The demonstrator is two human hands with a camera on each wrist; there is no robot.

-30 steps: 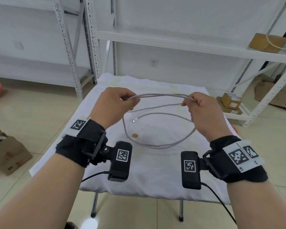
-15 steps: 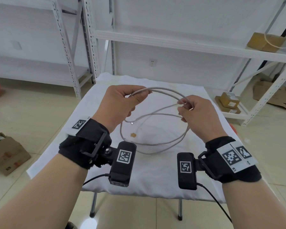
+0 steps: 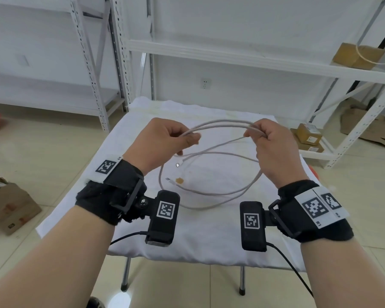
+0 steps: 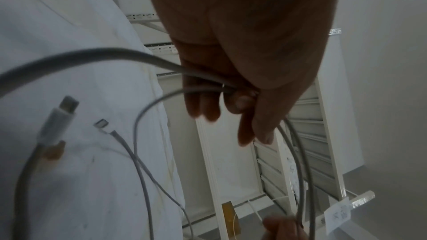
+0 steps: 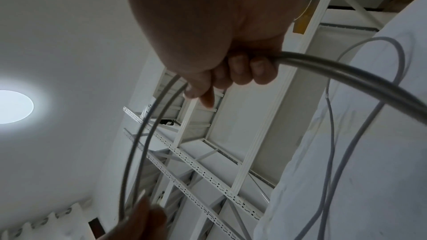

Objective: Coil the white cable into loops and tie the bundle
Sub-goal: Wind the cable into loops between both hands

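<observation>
A white cable point(image 3: 209, 192) hangs in loose loops above the small table point(image 3: 209, 252), which is draped in white cloth. My left hand point(image 3: 165, 138) pinches the strands at the loops' left side. My right hand point(image 3: 269, 141) grips them at the right side. Two strands point(image 3: 220, 124) arch between the hands. Both plug ends dangle free near the left hand: one connector point(image 3: 177, 165) and a second connector point(image 3: 167, 179) just below it. In the left wrist view the fingers point(image 4: 242, 98) curl round the cable point(image 4: 115, 56). The right wrist view shows fingers point(image 5: 240, 70) wrapped round the cable point(image 5: 346, 76).
A small brown spot point(image 3: 179, 180) marks the cloth under the loops. White metal shelving point(image 3: 242, 58) stands behind the table, with cardboard boxes point(image 3: 309, 136) on its low shelf at right. Another cardboard box point(image 3: 7, 207) lies on the tiled floor at left.
My hands drew closer half a second ago and have now moved apart again, stretching the top strands. A further loop has been gathered, and a second plug end now hangs in view.
</observation>
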